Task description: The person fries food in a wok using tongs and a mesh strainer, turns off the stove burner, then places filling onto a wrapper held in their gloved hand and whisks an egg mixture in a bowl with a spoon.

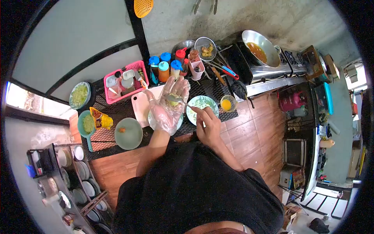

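Note:
My left hand [164,111] wears a clear plastic glove and is held palm up, its fingers stretched out. A small lump of pale food [173,103] lies on the palm. My bare right hand [209,126] is closed round the handle of a metal spoon [172,98], whose bowl rests over that lump. Just beyond my right hand stands a pale bowl [215,108] with a green and white mixture in it. Partly covered by my left hand is another light dish [179,123]; what it holds is hidden. A small cup of yellow liquid [226,104] stands to the right.
A grey-green bowl [129,141], a pink board [139,105] and a pink basket [124,98] are to the left. Squeeze bottles [163,72] line the back. A pan of brown oil [258,52] sits on the stove at right, near a strainer [205,48].

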Demonstrator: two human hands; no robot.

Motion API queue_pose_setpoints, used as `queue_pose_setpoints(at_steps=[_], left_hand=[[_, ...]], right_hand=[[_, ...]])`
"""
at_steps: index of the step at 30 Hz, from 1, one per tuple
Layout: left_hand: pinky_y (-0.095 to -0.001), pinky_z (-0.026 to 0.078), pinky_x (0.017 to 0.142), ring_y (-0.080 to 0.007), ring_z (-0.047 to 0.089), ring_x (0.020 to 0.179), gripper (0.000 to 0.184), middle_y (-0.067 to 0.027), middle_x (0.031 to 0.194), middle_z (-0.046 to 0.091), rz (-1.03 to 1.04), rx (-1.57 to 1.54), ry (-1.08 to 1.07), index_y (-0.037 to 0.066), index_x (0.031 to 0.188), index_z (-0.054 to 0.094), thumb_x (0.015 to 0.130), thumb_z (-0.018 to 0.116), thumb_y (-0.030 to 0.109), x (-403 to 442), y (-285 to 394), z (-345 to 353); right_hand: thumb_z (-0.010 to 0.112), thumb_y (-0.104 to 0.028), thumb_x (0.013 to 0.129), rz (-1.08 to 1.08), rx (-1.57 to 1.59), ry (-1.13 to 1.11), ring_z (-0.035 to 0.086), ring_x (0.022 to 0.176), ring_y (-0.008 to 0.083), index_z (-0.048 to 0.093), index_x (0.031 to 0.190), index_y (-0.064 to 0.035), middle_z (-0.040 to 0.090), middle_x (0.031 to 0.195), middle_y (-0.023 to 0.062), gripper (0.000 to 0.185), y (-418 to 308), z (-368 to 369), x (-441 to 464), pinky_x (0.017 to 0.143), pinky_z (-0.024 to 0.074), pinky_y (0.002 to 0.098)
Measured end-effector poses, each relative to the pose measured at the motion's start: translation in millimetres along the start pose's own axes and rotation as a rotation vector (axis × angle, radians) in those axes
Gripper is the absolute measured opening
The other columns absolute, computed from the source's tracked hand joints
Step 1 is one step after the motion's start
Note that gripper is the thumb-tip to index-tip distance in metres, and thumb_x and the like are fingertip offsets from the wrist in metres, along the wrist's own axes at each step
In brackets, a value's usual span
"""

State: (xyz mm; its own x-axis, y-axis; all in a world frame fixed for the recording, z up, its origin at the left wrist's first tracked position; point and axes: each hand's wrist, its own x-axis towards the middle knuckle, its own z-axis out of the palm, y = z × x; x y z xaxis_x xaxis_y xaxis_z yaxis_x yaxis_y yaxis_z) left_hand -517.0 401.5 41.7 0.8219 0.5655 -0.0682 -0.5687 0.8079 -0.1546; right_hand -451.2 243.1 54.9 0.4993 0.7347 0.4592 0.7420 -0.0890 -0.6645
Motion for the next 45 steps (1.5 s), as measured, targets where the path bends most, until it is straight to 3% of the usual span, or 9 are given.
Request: queue_pose_setpoints(at_steps=[13,21,23,28,30,38,42,44,45], left_hand=[[-0.0514,0.033,0.112,-0.0423,0.039,0.135,0.093,-0.0295,0.143,0.042,0.209,0.192,0.048,-0.007,0.137,0.045,0.090,0.035,0.073,30.7,-100.2,4.1],[-0.0500,0.035,0.111,-0.0426,0.045,0.129,0.085,-0.0294,0.138,0.047,0.219,0.257,0.060,-0.006,0.134,0.048,0.094,0.034,0.068,41.1,-171.1,-2.3],[-0.0497,0.036,0.111,-0.0421,0.046,0.129,0.085,-0.0294,0.138,0.048,0.246,0.269,0.049,-0.006,0.133,0.048,0.094,0.033,0.068,42.7,-180.7,-3.9],[-0.0512,0.032,0.114,-0.0432,0.039,0.134,0.088,-0.0314,0.144,0.039,0.284,0.307,0.023,-0.007,0.139,0.039,0.093,0.035,0.068,39.0,-192.9,-3.9],[-0.0501,0.033,0.114,-0.0432,0.039,0.134,0.090,-0.0316,0.144,0.038,0.293,0.333,0.030,-0.006,0.140,0.038,0.093,0.034,0.070,37.3,-194.0,-3.0],[-0.0500,0.032,0.114,-0.0427,0.038,0.135,0.089,-0.0304,0.146,0.036,0.353,0.275,0.008,-0.005,0.140,0.040,0.092,0.037,0.070,37.1,-199.0,2.4],[-0.0491,0.029,0.115,-0.0399,0.036,0.137,0.087,-0.0293,0.147,0.036,0.381,0.208,-0.021,-0.005,0.138,0.043,0.092,0.040,0.068,35.8,-199.8,0.1],[-0.0488,0.029,0.116,-0.0392,0.035,0.138,0.088,-0.0285,0.147,0.036,0.392,0.247,-0.082,-0.004,0.140,0.041,0.091,0.040,0.068,34.1,-197.2,0.7],[-0.0493,0.029,0.116,-0.0394,0.034,0.139,0.091,-0.0278,0.149,0.035,0.429,0.251,-0.035,-0.004,0.142,0.039,0.090,0.040,0.070,35.7,-199.5,2.9]], right_hand=[[0.053,0.009,0.085,-0.068,0.239,-0.011,0.047,0.061,0.0172,0.065,0.104,0.0038,0.048,0.073,0.0087,0.023,81.6,-93.6,26.1,0.054,0.0370,0.0281],[0.057,0.008,0.083,-0.244,0.108,-0.122,0.054,0.062,0.0193,0.067,0.102,0.0010,0.055,0.074,0.0101,0.023,137.1,-153.3,32.7,0.057,0.0436,0.0299],[0.060,0.005,0.076,-0.174,0.163,-0.101,0.057,0.063,0.0287,0.068,0.101,-0.0038,0.054,0.074,0.0107,0.027,143.7,-162.6,32.1,0.057,0.0448,0.0377],[0.061,0.003,0.077,-0.204,0.172,-0.116,0.058,0.063,0.0278,0.069,0.098,-0.0044,0.055,0.074,0.0104,0.025,151.0,-176.8,38.4,0.056,0.0456,0.0374],[0.058,0.008,0.080,-0.280,0.192,-0.118,0.056,0.062,0.0209,0.069,0.102,0.0005,0.054,0.073,0.0109,0.025,151.5,-180.2,44.0,0.057,0.0441,0.0300],[0.059,0.004,0.084,-0.244,0.260,-0.177,0.054,0.061,0.0158,0.068,0.102,0.0002,0.056,0.074,0.0083,0.020,150.3,-184.7,46.6,0.056,0.0427,0.0278],[0.054,-0.002,0.093,0.000,0.353,-0.153,0.055,0.066,0.0114,0.065,0.105,0.0015,0.061,0.079,0.0092,0.017,145.5,-186.2,43.8,0.060,0.0438,0.0271],[0.053,-0.002,0.094,0.018,0.377,-0.115,0.058,0.070,0.0134,0.064,0.108,0.0019,0.064,0.083,0.0109,0.018,147.9,-180.0,39.2,0.064,0.0460,0.0286],[0.053,0.001,0.091,-0.008,0.339,-0.135,0.065,0.079,0.0338,0.062,0.109,0.0011,0.065,0.089,0.0180,0.020,146.1,-181.5,37.8,0.069,0.0504,0.0383]])
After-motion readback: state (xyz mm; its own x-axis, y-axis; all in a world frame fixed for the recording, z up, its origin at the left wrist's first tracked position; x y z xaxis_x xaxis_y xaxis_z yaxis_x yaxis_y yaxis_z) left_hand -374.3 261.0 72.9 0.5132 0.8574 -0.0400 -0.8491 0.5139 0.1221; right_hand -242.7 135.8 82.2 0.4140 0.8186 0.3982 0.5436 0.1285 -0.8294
